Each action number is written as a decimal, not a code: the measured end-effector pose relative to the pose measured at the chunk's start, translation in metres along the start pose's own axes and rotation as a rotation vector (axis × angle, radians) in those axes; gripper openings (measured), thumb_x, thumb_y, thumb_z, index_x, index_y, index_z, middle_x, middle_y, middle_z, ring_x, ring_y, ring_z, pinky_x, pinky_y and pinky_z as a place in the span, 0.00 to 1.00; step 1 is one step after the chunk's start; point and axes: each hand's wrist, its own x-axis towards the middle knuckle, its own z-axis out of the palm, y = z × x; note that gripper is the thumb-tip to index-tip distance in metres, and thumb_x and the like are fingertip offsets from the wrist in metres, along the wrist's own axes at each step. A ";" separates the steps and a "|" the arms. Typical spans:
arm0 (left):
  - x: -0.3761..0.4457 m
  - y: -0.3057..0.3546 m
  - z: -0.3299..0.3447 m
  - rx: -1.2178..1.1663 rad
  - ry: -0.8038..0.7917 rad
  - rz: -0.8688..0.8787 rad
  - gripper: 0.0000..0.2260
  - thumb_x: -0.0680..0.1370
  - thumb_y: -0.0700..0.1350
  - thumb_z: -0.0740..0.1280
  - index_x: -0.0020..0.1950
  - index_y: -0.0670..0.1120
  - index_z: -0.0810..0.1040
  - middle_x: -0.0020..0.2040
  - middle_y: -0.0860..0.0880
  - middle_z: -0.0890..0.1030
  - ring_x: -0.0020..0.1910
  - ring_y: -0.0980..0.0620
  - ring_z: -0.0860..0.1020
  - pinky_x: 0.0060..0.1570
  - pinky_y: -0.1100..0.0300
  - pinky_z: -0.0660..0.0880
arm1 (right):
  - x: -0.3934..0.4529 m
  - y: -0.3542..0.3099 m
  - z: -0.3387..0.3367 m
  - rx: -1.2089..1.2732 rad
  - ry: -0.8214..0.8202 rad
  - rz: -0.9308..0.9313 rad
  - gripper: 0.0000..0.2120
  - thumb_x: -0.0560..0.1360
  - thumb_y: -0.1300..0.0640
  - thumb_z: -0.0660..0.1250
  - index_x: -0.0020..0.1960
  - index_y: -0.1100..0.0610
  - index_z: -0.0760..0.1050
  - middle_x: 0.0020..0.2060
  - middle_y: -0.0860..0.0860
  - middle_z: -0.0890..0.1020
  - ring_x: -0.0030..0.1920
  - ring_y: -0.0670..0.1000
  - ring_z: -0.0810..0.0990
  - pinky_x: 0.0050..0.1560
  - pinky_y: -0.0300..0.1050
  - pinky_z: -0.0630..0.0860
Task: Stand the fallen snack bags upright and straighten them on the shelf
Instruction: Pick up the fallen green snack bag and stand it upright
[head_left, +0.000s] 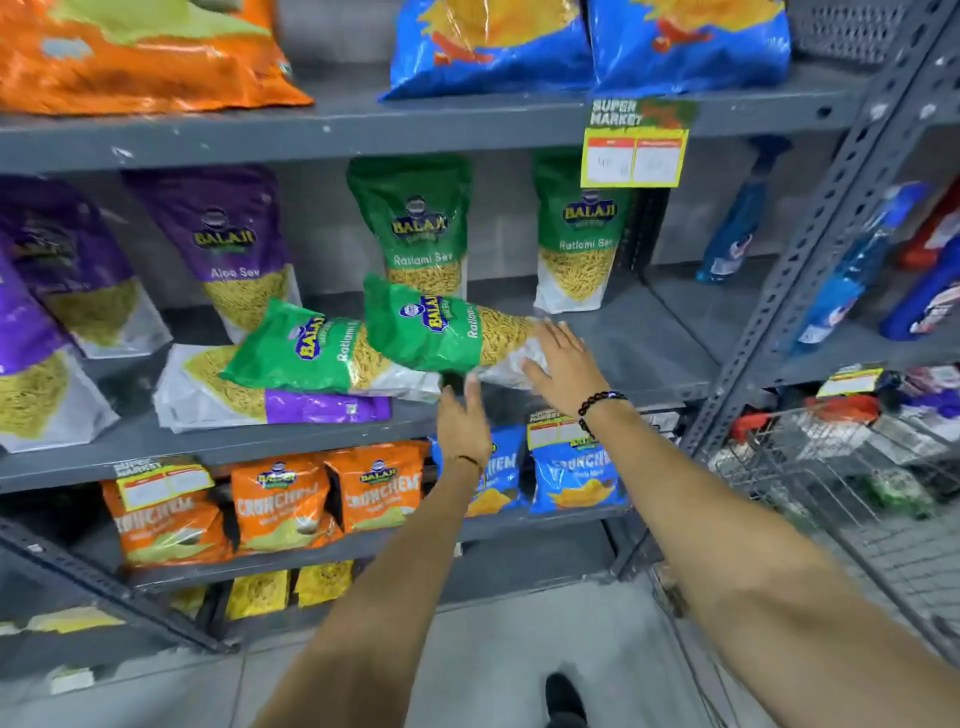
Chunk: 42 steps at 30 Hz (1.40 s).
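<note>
Two green Ratlami Sev bags lie fallen on the middle grey shelf (623, 364). The right green bag (436, 332) is tipped sideways, and my right hand (561, 364) rests with spread fingers against its clear bottom end. My left hand (465, 423) is just below that bag at the shelf's front edge, fingers apart, holding nothing. The left green bag (311, 348) lies over a flat purple bag (249, 395). Behind them two green bags (415, 228) (579, 234) and purple Aloo Sev bags (228, 239) stand upright.
Orange bags (130, 57) and blue bags (587, 41) fill the top shelf. Orange and blue Crunchem packs (280, 504) sit on the shelf below. A yellow price tag (634, 150) hangs from the upper shelf edge. A wire cart (831, 467) stands to the right beside a perforated upright.
</note>
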 end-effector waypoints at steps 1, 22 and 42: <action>0.007 0.006 0.012 -0.124 0.049 -0.075 0.29 0.79 0.58 0.52 0.74 0.42 0.57 0.76 0.42 0.60 0.74 0.42 0.61 0.71 0.50 0.59 | 0.012 0.007 0.000 0.029 -0.030 0.000 0.29 0.78 0.49 0.56 0.75 0.58 0.52 0.75 0.57 0.58 0.76 0.58 0.53 0.74 0.58 0.55; 0.084 0.023 0.080 -0.966 0.459 -0.182 0.20 0.76 0.63 0.55 0.58 0.54 0.76 0.54 0.52 0.80 0.50 0.52 0.78 0.55 0.55 0.73 | 0.168 0.021 0.009 0.366 -0.662 -0.048 0.26 0.76 0.38 0.52 0.66 0.50 0.71 0.65 0.53 0.75 0.64 0.55 0.74 0.66 0.45 0.67; -0.024 0.058 0.013 -0.690 -0.236 -0.075 0.24 0.77 0.61 0.55 0.64 0.47 0.75 0.58 0.43 0.82 0.53 0.45 0.82 0.51 0.52 0.81 | -0.011 0.075 -0.046 1.582 -0.582 0.191 0.14 0.78 0.64 0.55 0.44 0.56 0.78 0.31 0.48 0.86 0.32 0.45 0.84 0.34 0.38 0.81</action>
